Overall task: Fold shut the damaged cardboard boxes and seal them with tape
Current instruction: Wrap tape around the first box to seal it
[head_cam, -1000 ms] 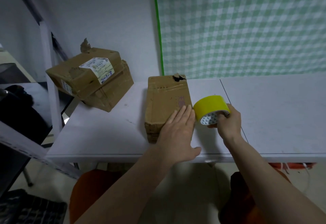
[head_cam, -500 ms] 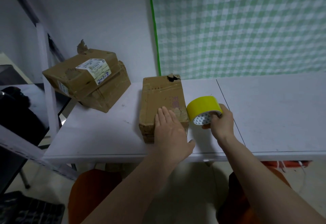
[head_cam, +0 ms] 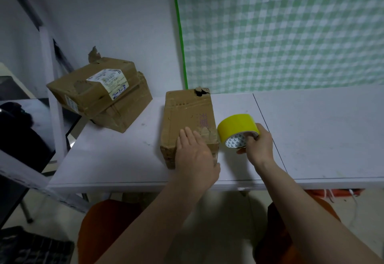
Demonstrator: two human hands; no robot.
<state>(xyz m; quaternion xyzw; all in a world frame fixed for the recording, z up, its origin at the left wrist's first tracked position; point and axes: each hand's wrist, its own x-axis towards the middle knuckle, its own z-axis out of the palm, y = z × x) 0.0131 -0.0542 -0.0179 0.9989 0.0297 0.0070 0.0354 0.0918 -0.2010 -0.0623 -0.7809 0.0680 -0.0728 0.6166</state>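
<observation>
The left hand [head_cam: 195, 155] presses flat, fingers straight, on the near end of the cardboard box [head_cam: 188, 122] on the worktop [head_cam: 116, 155]. Just right of the box, the right hand [head_cam: 258, 146] grips the yellow tape roll [head_cam: 236, 125]. Two stacked boxes [head_cam: 99, 91] sit far left of it.

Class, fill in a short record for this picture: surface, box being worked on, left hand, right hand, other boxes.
Surface: white table
Box: brown cardboard box, torn at far corner
Left hand: flat on the box's near end
Right hand: grips yellow tape roll beside the box
Other boxes: two stacked labelled cardboard boxes, far left
</observation>
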